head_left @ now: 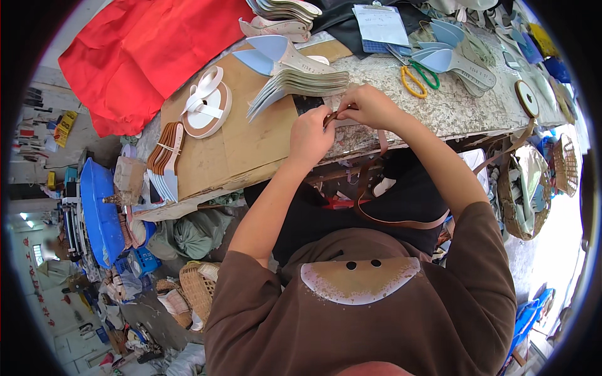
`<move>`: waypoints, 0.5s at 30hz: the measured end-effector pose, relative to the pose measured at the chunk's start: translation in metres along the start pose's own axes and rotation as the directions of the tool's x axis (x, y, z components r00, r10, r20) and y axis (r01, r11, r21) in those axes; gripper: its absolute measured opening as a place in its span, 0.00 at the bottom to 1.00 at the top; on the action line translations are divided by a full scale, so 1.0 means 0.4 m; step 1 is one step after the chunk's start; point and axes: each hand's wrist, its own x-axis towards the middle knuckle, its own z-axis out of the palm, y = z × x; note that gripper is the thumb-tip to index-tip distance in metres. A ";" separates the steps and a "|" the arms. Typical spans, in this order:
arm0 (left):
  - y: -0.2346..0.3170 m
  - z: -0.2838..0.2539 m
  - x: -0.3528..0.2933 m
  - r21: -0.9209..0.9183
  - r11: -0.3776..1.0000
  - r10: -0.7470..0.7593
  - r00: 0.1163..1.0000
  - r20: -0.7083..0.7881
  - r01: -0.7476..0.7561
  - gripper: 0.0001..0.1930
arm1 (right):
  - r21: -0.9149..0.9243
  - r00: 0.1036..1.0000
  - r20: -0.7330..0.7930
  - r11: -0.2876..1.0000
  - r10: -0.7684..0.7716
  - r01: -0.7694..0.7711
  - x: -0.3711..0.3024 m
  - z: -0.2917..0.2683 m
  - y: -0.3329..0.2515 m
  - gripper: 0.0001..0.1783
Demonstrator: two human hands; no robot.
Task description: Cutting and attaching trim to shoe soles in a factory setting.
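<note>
Brown strip (pixel 330 118): in the head view, small and mostly covered by fingers, above the table's front edge.
Left hand (pixel 310 135): fingers curled nearly closed, pinching the strip.
Right hand (pixel 371 105): thumb and fingertips brought together on the strip, touching or almost touching the left.
Long strap (pixel 401 222): hangs below the hands and loops over the lap; cannot tell whether it joins the strip.
Stacked pieces (pixel 310 83): just beyond the left hand.
Scissors (pixel 414 80): yellow-and-green handled, beyond the right hand.
</note>
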 end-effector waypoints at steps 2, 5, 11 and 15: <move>0.001 -0.006 0.010 -0.007 1.000 -0.009 1.000 0.017 0.009 0.06 | 0.042 1.000 0.009 0.999 -0.009 0.008 -0.004 0.007 0.006 0.07; 0.000 -0.017 0.021 -0.016 1.000 0.009 0.999 0.050 -0.008 0.09 | 0.091 0.974 0.011 0.970 0.226 -0.226 0.001 0.009 -0.018 0.07; -0.016 -0.012 0.033 -0.023 0.995 0.096 0.992 0.079 -0.094 0.10 | 0.089 0.960 0.105 0.959 0.261 -0.271 0.024 -0.011 -0.003 0.08; -0.005 -0.025 0.057 0.060 0.991 0.103 0.973 0.207 -0.117 0.10 | 0.008 0.940 0.131 0.948 0.315 -0.318 0.018 -0.006 -0.011 0.08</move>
